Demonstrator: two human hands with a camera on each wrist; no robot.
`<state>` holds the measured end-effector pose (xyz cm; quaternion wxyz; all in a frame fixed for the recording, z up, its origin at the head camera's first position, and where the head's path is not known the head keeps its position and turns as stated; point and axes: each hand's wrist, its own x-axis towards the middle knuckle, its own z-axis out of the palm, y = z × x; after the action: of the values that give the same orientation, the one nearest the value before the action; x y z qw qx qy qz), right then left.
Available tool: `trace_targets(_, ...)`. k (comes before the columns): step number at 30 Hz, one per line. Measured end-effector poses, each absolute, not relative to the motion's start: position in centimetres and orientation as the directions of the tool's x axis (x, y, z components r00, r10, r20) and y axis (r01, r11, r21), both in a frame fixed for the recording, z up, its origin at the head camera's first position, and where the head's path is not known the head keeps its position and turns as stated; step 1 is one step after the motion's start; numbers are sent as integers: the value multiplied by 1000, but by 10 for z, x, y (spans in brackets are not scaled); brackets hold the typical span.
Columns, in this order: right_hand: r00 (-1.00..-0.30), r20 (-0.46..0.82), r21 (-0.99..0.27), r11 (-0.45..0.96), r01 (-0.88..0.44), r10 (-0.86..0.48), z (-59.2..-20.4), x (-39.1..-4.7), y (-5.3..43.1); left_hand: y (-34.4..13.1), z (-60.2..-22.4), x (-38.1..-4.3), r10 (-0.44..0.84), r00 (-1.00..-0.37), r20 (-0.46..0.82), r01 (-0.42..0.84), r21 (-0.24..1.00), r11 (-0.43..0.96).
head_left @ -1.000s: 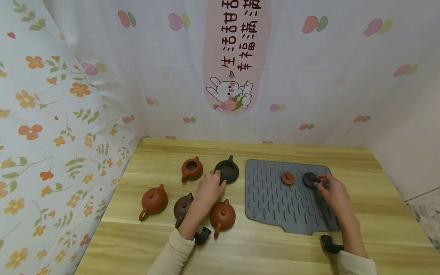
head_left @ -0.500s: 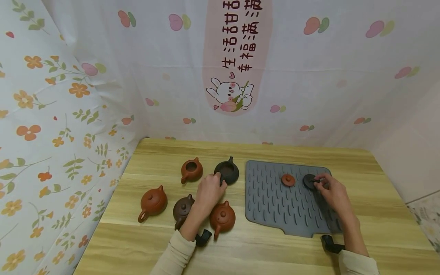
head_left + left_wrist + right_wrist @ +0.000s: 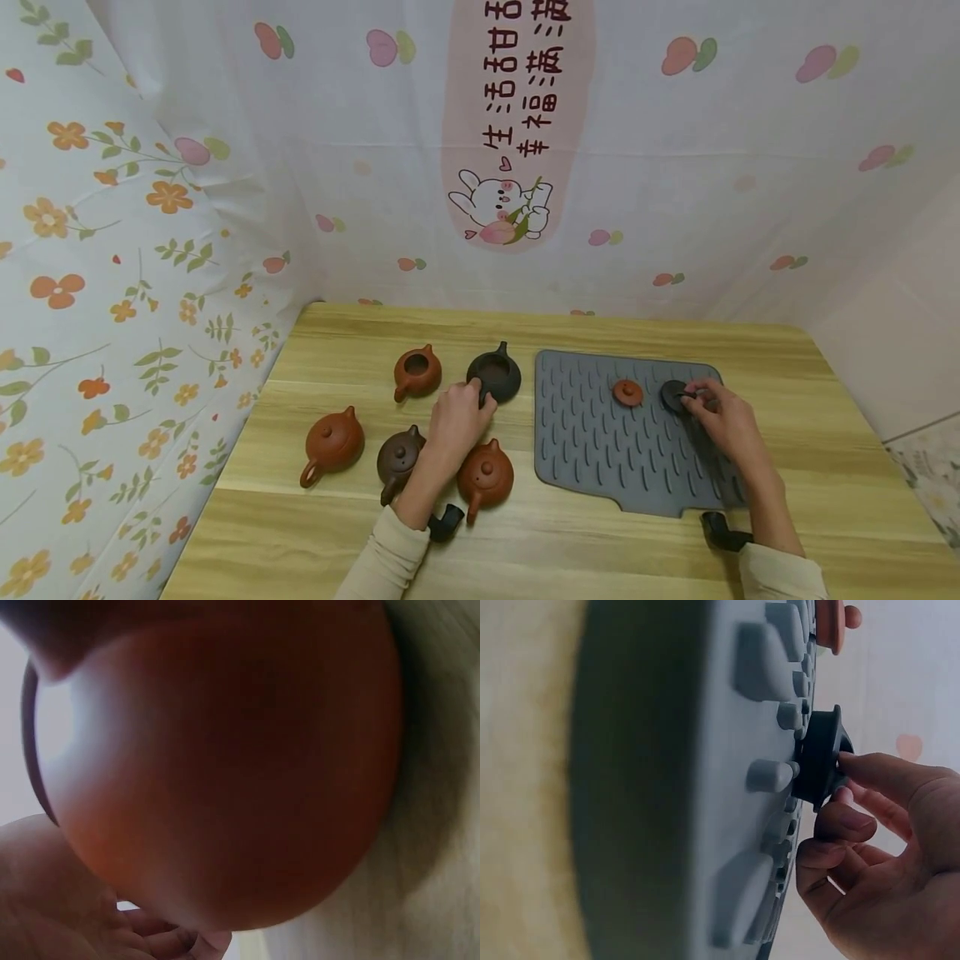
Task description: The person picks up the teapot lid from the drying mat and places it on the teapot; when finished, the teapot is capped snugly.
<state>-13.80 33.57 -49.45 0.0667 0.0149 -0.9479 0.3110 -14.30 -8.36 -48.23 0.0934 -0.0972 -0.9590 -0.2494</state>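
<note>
In the head view my left hand (image 3: 459,421) holds the near side of a lidless black teapot (image 3: 501,372), where its handle is hidden by the fingers. My right hand (image 3: 726,417) pinches the knob of a black teapot lid (image 3: 675,397), which sits on a grey ridged mat (image 3: 585,425). The right wrist view shows thumb and fingers at the top of this lid (image 3: 821,757), its underside at the mat. An orange-brown lid (image 3: 627,392) lies just left of it. A rounded brown teapot (image 3: 232,787) fills the left wrist view, with the left hand (image 3: 60,900) beyond it.
An open orange-brown teapot (image 3: 417,372) stands left of the black one. Nearer are a lidded reddish teapot (image 3: 333,442), a dark brown lidded teapot (image 3: 399,458) and another reddish lidded teapot (image 3: 486,477) close to my left forearm. Patterned cloth (image 3: 360,192) hangs behind the wooden table (image 3: 570,550).
Both hands keep almost the same places, the left at the black teapot and the right at the black lid. The whole head view has shifted very slightly.
</note>
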Motion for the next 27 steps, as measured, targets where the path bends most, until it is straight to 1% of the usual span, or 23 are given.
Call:
trace_targets(5, -984, 179, -598, 796, -95, 18, -496, -137, 335, -83, -483, -144, 142, -961, 237, 238, 450, 861)
trace_targets(12, -987, 154, -631, 773, -63, 45, -489, -137, 331, -81, -483, -143, 130, -965, 227, 224, 461, 858)
trace_targets(18, -989, 143, -626, 778, -60, 38, -477, -136, 320, -81, -491, -144, 132, -946, 296, 262, 460, 849)
trace_targets(21, -989, 147, -629, 774, -70, 30, -471, -135, 314, -83, -509, -152, 130, -930, 344, 279, 432, 858)
trace_targets(25, -984, 181, -633, 766, -114, 3, -463, -135, 304, -82, -509, -152, 126, -928, 350, 280, 436, 855)
trace_targets(27, -980, 200, -632, 762, -141, -15, -460, -136, 298, -80, -497, -147, 126, -935, 330, 274, 453, 848)
